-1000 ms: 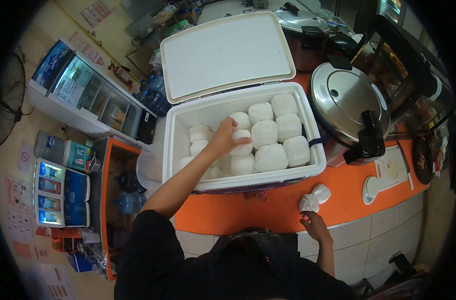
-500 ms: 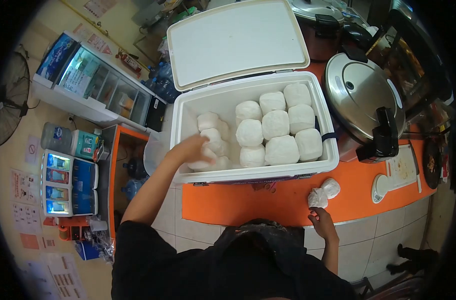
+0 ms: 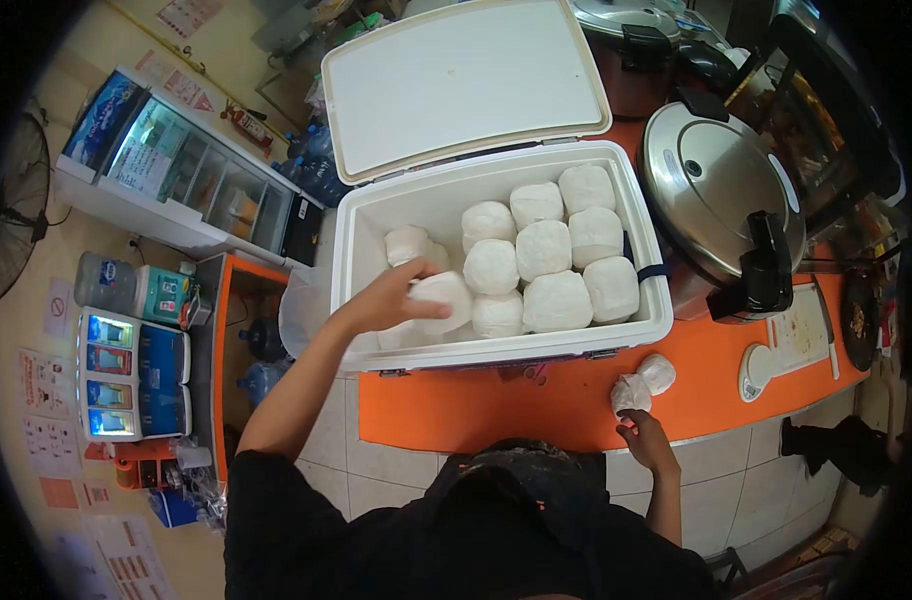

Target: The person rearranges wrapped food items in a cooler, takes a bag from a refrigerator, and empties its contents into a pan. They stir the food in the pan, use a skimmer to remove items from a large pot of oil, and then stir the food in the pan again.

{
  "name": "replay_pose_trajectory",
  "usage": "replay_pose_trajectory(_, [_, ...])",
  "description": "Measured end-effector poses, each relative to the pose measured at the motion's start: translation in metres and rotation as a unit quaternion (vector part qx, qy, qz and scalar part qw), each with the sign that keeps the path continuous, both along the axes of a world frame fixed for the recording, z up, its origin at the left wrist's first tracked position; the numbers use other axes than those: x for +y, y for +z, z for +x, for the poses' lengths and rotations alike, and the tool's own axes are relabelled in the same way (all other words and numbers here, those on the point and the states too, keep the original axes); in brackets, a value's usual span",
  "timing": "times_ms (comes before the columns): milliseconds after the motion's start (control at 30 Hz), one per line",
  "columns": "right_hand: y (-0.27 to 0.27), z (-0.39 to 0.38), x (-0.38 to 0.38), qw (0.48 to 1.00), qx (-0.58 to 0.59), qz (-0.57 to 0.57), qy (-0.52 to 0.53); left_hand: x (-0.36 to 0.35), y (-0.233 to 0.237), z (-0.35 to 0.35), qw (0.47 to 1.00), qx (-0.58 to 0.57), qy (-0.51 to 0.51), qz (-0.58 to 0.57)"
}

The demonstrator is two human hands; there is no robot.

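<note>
In the open white cooler box (image 3: 348, 270), my left hand (image 3: 401, 298) is closed round a rounded white wrapped bundle (image 3: 446, 300), lifted above other bundles on the left side. Several similar wrapped bundles (image 3: 544, 250) are stacked in rows on the cooler's right side. Below the cooler, two smaller, crumpled white wrapped bundles (image 3: 632, 393) rest against each other on the orange counter (image 3: 456, 405). My right hand (image 3: 648, 440) is at the counter's front edge, fingertips at the nearer bundle, thumb and fingers apart.
The cooler's lid (image 3: 466, 80) stands raised behind it. A large steel-lidded cooker (image 3: 711, 170) is close on the right. Farther right are a small white scale (image 3: 754, 372) and a cutting board (image 3: 801, 330) with a knife. A person's dark-clothed leg (image 3: 841, 450) shows at lower right.
My left hand has moved right and come up with a wrapped bundle in it. My right hand has stayed by the small bundles. The leg at lower right has moved.
</note>
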State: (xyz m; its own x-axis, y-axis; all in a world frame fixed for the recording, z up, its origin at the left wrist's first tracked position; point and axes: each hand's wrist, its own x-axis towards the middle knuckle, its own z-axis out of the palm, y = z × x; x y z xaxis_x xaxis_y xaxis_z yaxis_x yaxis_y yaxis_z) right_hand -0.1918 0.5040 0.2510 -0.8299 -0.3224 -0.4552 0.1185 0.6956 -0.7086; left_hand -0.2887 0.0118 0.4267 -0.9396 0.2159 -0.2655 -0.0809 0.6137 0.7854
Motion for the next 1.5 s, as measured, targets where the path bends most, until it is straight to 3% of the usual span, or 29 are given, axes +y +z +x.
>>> replay_pose_trajectory(100, [-0.002, -0.001, 0.001, 1.0, 0.006, -0.006, 0.001, 0.037, -0.02, -0.009, 0.977, -0.111, 0.081, 0.163])
replay_pose_trajectory(200, [0.003, 0.0, -0.001, 1.0, 0.006, -0.01, -0.012, 0.046, -0.042, -0.012, 0.999, -0.018, 0.033, 0.036])
replay_pose_trajectory(300, [0.002, 0.004, 0.001, 1.0, 0.005, -0.004, -0.019, 0.046, -0.038, -0.006, 0.998, 0.031, 0.048, -0.028])
replay_pose_trajectory(400, [-0.006, 0.011, 0.002, 1.0, 0.004, -0.014, -0.019, 0.011, -0.04, -0.01, 0.998, 0.051, 0.008, -0.022])
replay_pose_trajectory(500, [-0.001, 0.01, -0.001, 1.0, 0.011, -0.009, -0.011, -0.04, -0.017, -0.01, 0.971, 0.05, -0.133, -0.192])
replay_pose_trajectory(600, [-0.004, 0.008, -0.001, 1.0, 0.002, -0.005, -0.011, -0.057, -0.024, 0.001, 0.948, -0.084, -0.195, -0.235])
replay_pose_trajectory(700, [-0.005, 0.006, -0.003, 1.0, 0.008, -0.004, -0.008, -0.05, -0.022, -0.001, 0.924, -0.187, -0.186, -0.277])
replay_pose_trajectory(1000, [0.001, 0.008, 0.004, 1.0, 0.007, -0.002, -0.015, -0.046, -0.026, -0.001, 0.886, -0.092, -0.257, -0.375])
replay_pose_trajectory(1100, [0.004, 0.01, 0.007, 1.0, 0.008, -0.002, -0.024, -0.047, -0.02, -0.001, 0.893, -0.141, -0.231, -0.359])
replay_pose_trajectory(1300, [0.006, 0.009, 0.009, 0.999, -0.004, -0.004, -0.039, -0.051, 0.018, -0.011, 0.946, -0.124, -0.187, -0.235])
replay_pose_trajectory(1400, [0.004, 0.006, 0.008, 0.999, -0.005, -0.002, -0.032, -0.054, 0.016, -0.026, 0.992, -0.12, -0.047, 0.005])
replay_pose_trajectory(1500, [0.002, 0.002, 0.001, 1.0, -0.011, 0.002, -0.017, -0.02, 0.011, -0.06, 0.976, -0.103, 0.157, 0.106])
